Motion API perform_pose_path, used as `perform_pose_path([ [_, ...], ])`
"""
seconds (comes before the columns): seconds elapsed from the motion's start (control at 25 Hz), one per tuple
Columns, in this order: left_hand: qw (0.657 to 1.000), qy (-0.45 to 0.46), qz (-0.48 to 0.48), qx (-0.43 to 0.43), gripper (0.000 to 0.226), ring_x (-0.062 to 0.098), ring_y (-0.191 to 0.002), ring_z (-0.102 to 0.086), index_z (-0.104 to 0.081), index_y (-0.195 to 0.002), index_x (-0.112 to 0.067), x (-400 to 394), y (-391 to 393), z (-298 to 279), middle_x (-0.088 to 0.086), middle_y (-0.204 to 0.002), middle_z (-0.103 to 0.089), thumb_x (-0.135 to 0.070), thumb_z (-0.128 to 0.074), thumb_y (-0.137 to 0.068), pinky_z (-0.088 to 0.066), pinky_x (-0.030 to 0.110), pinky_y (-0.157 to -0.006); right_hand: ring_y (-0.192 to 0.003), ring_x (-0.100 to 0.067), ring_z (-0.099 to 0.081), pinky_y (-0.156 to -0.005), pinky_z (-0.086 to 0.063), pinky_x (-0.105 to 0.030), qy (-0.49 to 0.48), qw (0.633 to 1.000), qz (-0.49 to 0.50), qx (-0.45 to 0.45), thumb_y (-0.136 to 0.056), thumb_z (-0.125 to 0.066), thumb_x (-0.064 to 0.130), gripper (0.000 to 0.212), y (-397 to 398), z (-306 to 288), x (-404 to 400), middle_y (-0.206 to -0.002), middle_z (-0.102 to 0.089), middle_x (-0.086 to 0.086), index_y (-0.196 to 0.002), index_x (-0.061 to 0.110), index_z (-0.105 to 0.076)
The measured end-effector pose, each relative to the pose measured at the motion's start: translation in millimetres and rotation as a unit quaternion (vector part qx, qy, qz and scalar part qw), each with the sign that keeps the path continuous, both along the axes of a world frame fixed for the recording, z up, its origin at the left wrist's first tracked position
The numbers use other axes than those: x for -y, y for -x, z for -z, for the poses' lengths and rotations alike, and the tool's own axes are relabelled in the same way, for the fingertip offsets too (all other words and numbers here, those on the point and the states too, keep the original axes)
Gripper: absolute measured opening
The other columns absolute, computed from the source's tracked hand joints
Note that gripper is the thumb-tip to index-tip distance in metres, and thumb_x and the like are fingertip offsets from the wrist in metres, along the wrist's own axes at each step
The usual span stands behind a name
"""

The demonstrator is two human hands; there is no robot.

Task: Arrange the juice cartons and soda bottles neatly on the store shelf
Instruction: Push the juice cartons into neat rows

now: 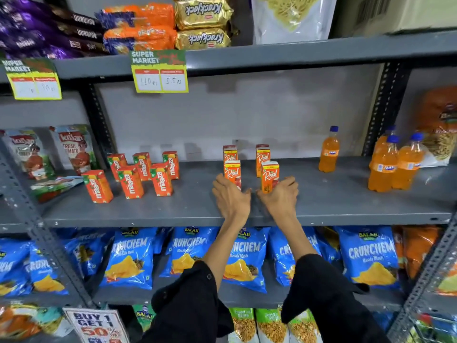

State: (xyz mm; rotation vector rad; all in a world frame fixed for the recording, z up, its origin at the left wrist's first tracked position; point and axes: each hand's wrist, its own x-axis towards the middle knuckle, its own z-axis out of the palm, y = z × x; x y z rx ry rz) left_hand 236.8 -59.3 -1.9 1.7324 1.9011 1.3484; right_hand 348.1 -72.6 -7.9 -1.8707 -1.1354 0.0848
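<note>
Two orange Real juice cartons stand at the front of the grey middle shelf (346, 204), with two more Real cartons (262, 155) behind them. My left hand (231, 198) wraps the base of the front left Real carton (232, 172) from its left side. My right hand (282, 194) wraps the base of the front right Real carton (270, 174) from its right side. Several orange Maaza cartons (129, 181) stand loosely grouped to the left. One Fanta bottle (329, 151) stands alone at the back right. Three Fanta bottles (393, 164) cluster further right, beyond the upright.
Ketchup pouches (74, 147) lean at the shelf's far left, one lying flat. Blue Crunchem chip bags (128, 261) fill the shelf below. Biscuit packs (202, 23) sit on the shelf above, with price tags (159, 73) hanging from its edge. A perforated upright (380, 107) stands right.
</note>
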Motion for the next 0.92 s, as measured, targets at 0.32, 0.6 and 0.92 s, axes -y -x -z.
perform_pose_path([
  [0.32, 0.999, -0.009, -0.012, -0.052, 0.062, 0.034, -0.106, -0.065, -0.045, -0.119, -0.008, -16.0, 11.9, 1.3, 0.016, -0.117, -0.062, -0.029, -0.085, -0.076, -0.058, 0.047, -0.088, -0.118, -0.043, -0.052, -0.096, -0.046, -0.047, 0.023, 0.999, -0.031, -0.001, -0.072, -0.084, 0.027, 0.069, -3.9, 0.9, -24.2, -0.122, -0.056, -0.025, -0.118, -0.002, -0.041],
  [0.6, 0.998, -0.016, 0.002, -0.064, 0.062, 0.032, -0.111, -0.065, -0.045, -0.122, -0.008, -18.3, 14.4, 3.9, 0.015, -0.121, -0.062, -0.032, -0.083, -0.079, -0.057, 0.046, -0.093, -0.122, -0.042, -0.049, -0.1, -0.047, -0.05, 0.032, 0.999, -0.034, -0.018, -0.072, -0.085, 0.026, 0.071, -4.7, -1.5, -32.6, -0.127, -0.054, -0.024, -0.12, 0.0, -0.04],
  [0.92, 0.998, -0.01, 0.012, -0.055, 0.066, 0.031, -0.119, -0.062, -0.043, -0.126, -0.008, -15.5, 16.3, 5.1, 0.014, -0.127, -0.06, -0.034, -0.083, -0.08, -0.055, 0.048, -0.099, -0.125, -0.041, -0.048, -0.102, -0.046, -0.05, 0.04, 0.999, -0.034, -0.01, -0.075, -0.083, 0.029, 0.071, -4.8, -0.2, -29.4, -0.13, -0.053, -0.023, -0.123, 0.003, -0.039],
])
